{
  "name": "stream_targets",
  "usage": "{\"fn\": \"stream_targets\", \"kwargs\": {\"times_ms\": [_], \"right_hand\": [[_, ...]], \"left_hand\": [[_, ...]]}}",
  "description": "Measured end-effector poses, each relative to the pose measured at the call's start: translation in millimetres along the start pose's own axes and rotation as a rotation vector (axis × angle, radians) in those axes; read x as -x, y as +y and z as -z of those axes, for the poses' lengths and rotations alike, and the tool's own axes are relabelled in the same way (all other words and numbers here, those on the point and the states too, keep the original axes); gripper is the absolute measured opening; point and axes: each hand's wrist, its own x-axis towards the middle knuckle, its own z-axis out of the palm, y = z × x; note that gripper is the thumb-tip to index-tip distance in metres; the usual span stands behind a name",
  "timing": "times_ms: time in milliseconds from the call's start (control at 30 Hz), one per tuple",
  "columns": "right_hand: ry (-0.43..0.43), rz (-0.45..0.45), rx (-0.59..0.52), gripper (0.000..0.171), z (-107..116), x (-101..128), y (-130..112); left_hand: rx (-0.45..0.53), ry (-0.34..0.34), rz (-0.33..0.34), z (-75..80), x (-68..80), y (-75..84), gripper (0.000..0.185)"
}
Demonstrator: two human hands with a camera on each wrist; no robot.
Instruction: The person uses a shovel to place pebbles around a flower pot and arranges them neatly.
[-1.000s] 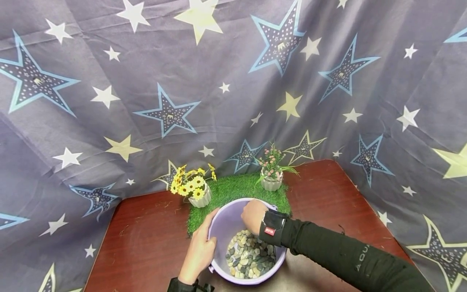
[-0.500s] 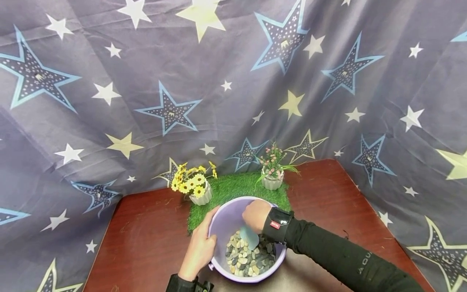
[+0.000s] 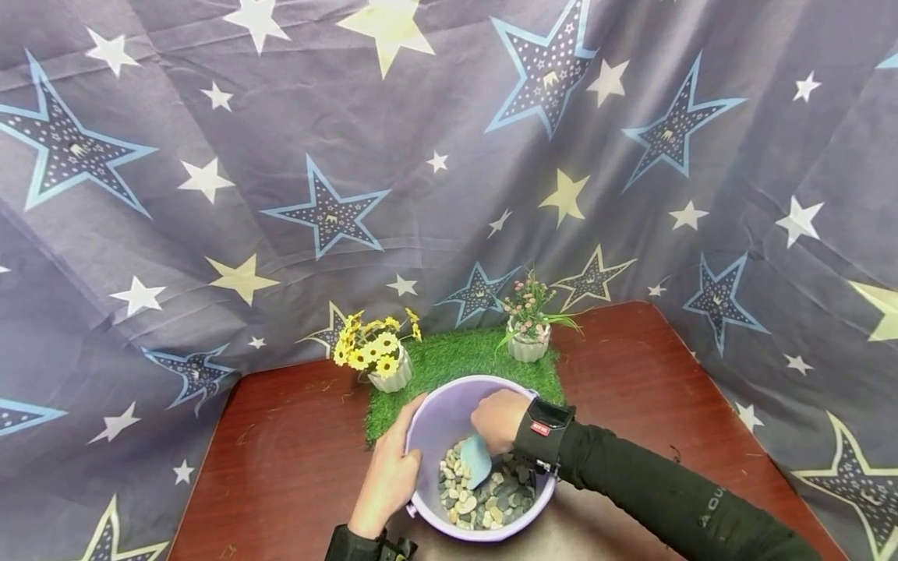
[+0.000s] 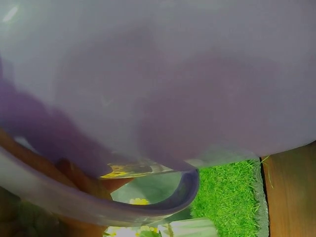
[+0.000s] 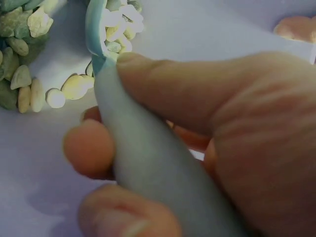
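Star-printed fabric [image 3: 449,101] is hanging beyond the left hand [image 3: 388,473] gripping a lilac bucket [image 3: 440,421]; over pebbles [image 3: 501,499], the right hand [image 3: 500,421] is clasping a blue scoop [image 3: 476,463].

backdrop [image 3: 449,101]: creased grey-purple fabric, printed stars [image 3: 567,196] | table [image 3: 302,436]: reddish-brown, wood-look

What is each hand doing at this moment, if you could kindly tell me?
Left hand: holding the lilac bucket by its side.
Right hand: holding the light-blue scoop by its handle.
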Motion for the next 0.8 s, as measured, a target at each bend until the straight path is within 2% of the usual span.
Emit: {"fn": "stream_targets", "kwargs": {"times_ms": [167, 400, 567, 800], "right_hand": [[0.015, 0.026, -0.016, 0.027, 0, 1, 0], [-0.052, 0.035, -0.126, 0.033, -3, 1, 1], [-0.066, 0.035, -0.180, 0.039, 2, 3, 4], [-0.081, 0.078, -0.296, 0.044, 10, 6, 7]], "left_hand": [[0.002, 0.003, 0.000, -0.6, 0.3, 0.3, 0.083], [0.000, 0.003, 0.001, -0.5, 1.0, 0.8, 0.083], [-0.004, 0.002, 0.005, -0.6, 1.4, 2.1, 0.082], [-0.010, -0.001, 0.001, 0.5, 1.4, 2.6, 0.082]]}}
